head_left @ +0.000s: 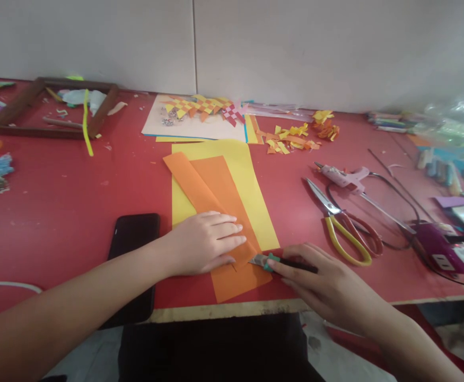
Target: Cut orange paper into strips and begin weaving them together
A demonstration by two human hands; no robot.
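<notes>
At lower centre of the frame, my left hand (206,241) lies flat on the orange paper (224,183), fingers extended and gripping nothing. Right of it, my right hand (323,278) grasps a utility knife (300,264), blade tip at that paper. Yellow paper (252,196) lies partly beneath, mid-frame.

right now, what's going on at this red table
A person's left hand rests on folded orange paper, which lies partly over a yellow sheet. The right hand holds a craft knife, its blade tip at the orange paper. Scissors and a glue gun lie to the right.
</notes>
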